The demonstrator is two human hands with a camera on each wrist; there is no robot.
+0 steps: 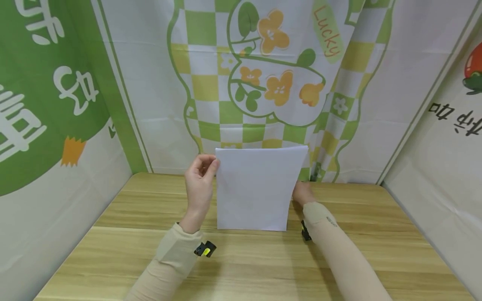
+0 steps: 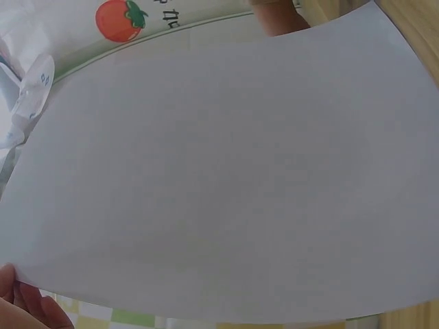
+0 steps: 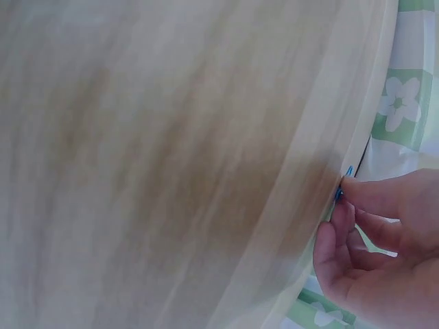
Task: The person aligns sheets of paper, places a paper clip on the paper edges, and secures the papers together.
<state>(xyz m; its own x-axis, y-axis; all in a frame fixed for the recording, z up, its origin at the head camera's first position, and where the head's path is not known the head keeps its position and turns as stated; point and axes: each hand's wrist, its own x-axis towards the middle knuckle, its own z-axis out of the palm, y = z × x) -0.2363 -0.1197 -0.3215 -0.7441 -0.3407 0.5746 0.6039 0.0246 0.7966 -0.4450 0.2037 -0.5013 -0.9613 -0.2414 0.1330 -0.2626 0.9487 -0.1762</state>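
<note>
A stack of white paper sheets stands upright on the table, its right side bowing slightly. At its upper left corner my left hand pinches the edge between thumb and fingers; the left wrist view shows the fingertips at the corner. My right hand is low behind the right edge of the paper, partly hidden in the head view. In the right wrist view that hand pinches a small thin blue paper clip between thumb and forefinger, close to the table's far edge. Most of the clip is covered by the fingers.
The wooden table spreads in front of and beside the paper. A patterned curtain hangs just behind the table's far edge, with printed cloth walls at both sides.
</note>
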